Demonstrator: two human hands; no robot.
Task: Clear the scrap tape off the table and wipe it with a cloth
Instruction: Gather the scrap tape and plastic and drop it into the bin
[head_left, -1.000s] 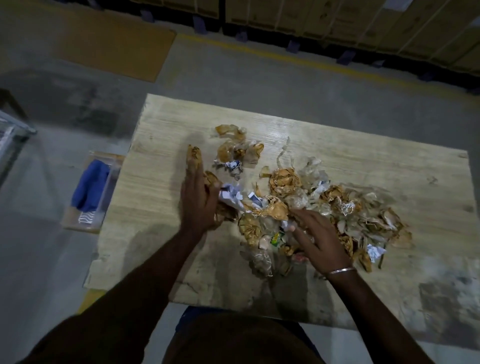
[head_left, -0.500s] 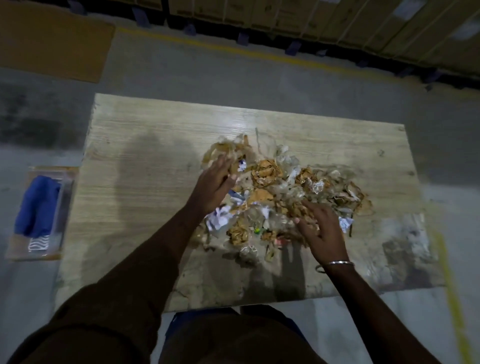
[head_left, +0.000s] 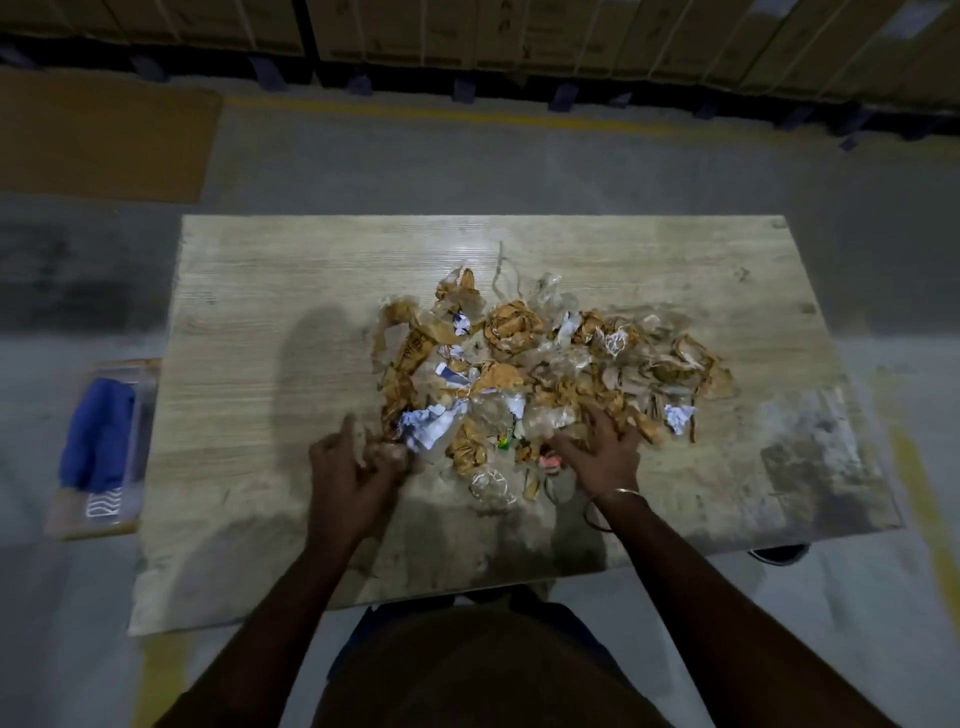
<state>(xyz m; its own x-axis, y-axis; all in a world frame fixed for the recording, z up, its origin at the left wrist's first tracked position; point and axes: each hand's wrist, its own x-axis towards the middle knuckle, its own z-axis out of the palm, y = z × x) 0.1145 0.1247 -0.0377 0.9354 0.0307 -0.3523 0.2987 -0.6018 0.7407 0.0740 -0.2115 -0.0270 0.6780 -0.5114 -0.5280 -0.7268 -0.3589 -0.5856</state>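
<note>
A heap of crumpled brown and clear scrap tape with white paper bits (head_left: 540, 364) lies in the middle of the pale wooden table (head_left: 270, 322). My left hand (head_left: 348, 478) sits at the heap's near left edge, its fingers curled around clear scraps. At the near right edge my right hand (head_left: 602, 457) lies flat on the pile with fingers spread, a metal bangle on its wrist. A blue cloth (head_left: 98, 431) rests in a clear tray on the floor left of the table.
The table's near right part (head_left: 821, 467) is stained and smeared. Stacked cardboard boxes on pallets (head_left: 519, 41) line the far side. A brown cardboard sheet (head_left: 104, 135) lies on the floor at the far left. Yellow floor lines run beyond and beside the table.
My left hand has drawn back from the heap's far left to its near left edge, pulling scraps inward. My right hand stays on the near right of the pile. The heap is more bunched.
</note>
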